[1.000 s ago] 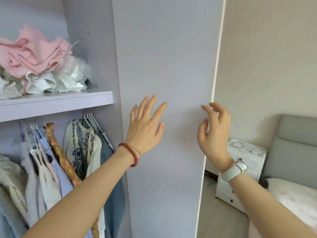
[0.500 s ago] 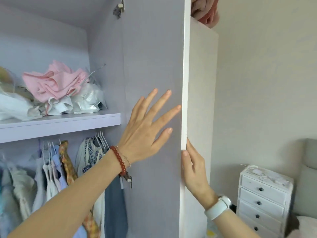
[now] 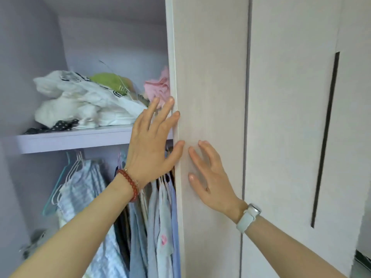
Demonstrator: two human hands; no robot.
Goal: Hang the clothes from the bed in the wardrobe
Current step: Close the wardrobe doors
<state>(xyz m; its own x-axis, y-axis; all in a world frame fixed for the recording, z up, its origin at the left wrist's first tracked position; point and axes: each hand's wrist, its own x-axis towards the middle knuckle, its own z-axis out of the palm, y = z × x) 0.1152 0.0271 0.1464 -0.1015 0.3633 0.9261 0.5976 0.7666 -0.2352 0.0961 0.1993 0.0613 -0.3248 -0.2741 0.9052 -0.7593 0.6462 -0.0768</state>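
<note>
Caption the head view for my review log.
Both hands, left and right, rest open on the wardrobe door.

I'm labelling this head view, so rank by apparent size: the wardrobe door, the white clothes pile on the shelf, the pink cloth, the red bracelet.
1. wardrobe door
2. white clothes pile
3. pink cloth, partly hidden
4. red bracelet, looks similar; unsure

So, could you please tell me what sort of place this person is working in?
Most likely a bedroom or dressing area at home: a fitted wardrobe with its door partly open, clothes on hangers inside, and a shelf piled with folded and bagged textiles above them.
</note>
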